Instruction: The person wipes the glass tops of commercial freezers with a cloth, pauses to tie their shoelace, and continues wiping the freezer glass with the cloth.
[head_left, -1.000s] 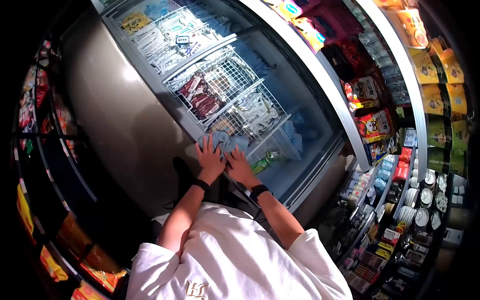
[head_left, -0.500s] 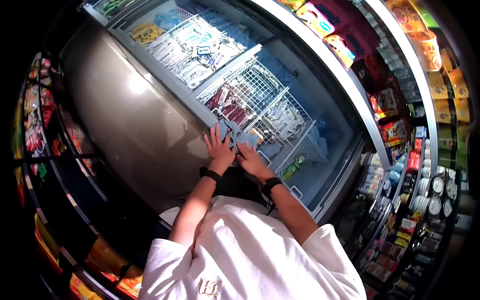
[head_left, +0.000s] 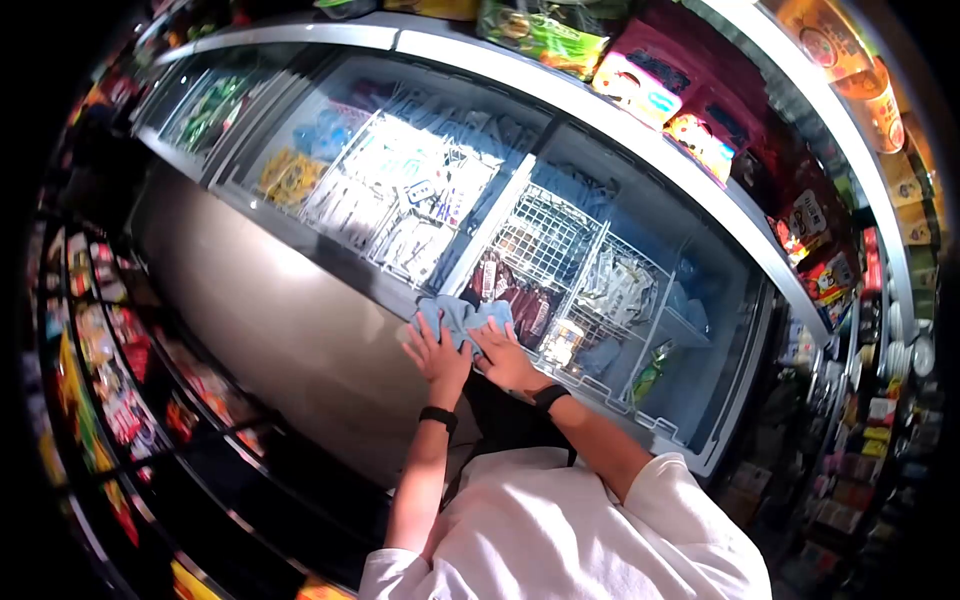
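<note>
Seemingly, hands [head_left: 440,360] [head_left: 507,362] press blue cloth [head_left: 455,312] against freezer edge [head_left: 330,258], which extends leftward.

White tee [head_left: 590,530] here, pretty roomy, soft folds running down the front, with loose short sleeves [head_left: 690,500]. There's a black left wristband [head_left: 438,417] and a dark right wristband [head_left: 550,397] too (could be watches, honestly can't tell from this angle).

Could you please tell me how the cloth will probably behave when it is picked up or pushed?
The cloth is probably floppy, as it lies bunched in soft folds. It should be light, since it looks like plain fabric. Pushed along the freezer edge, it would likely crumple or slide rather than roll, having no firm shape.
</note>
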